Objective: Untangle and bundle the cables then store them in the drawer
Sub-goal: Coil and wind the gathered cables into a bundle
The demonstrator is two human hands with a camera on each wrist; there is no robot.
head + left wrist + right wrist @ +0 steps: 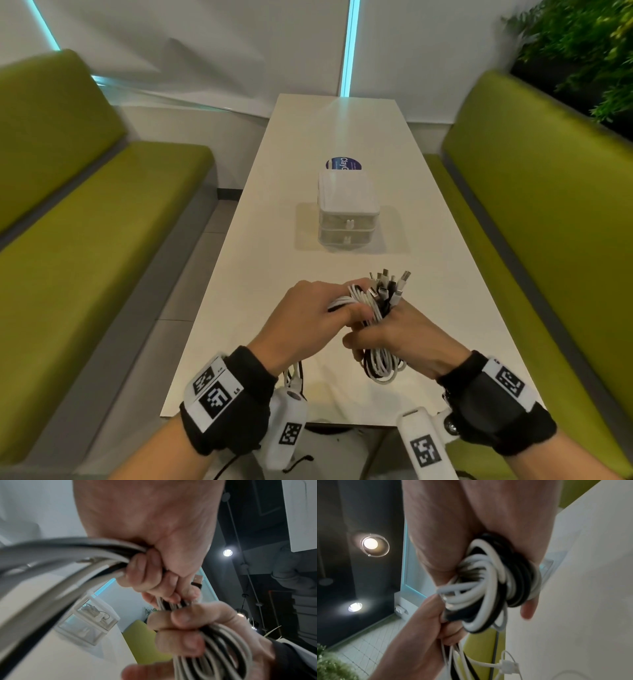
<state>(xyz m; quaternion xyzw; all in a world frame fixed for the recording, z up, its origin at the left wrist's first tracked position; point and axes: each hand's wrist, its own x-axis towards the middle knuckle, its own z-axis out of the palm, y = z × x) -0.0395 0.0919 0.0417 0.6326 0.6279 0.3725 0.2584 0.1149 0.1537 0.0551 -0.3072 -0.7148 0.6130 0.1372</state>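
Over the near end of the white table [267, 274], both hands hold one bundle of white and black cables [383, 366]. My right hand [397, 337] grips the coiled loops [494, 582], and several USB plugs [388, 282] stick up past its fingers. My left hand [318, 308] is curled round a group of strands [102, 555] at the top of the coil [223, 649]; their loose tails [294, 373] hang beneath its wrist. The small white two-drawer unit [347, 209] stands farther along the table, both drawers shut. Its upper drawer [93, 613] holds some cable.
Green benches run along the left [85, 240] and the right [548, 222] of the narrow table. A round blue sticker [344, 163] lies behind the drawer unit. A plant [589, 51] fills the far right corner. The table's near edge [342, 423] is just below my wrists.
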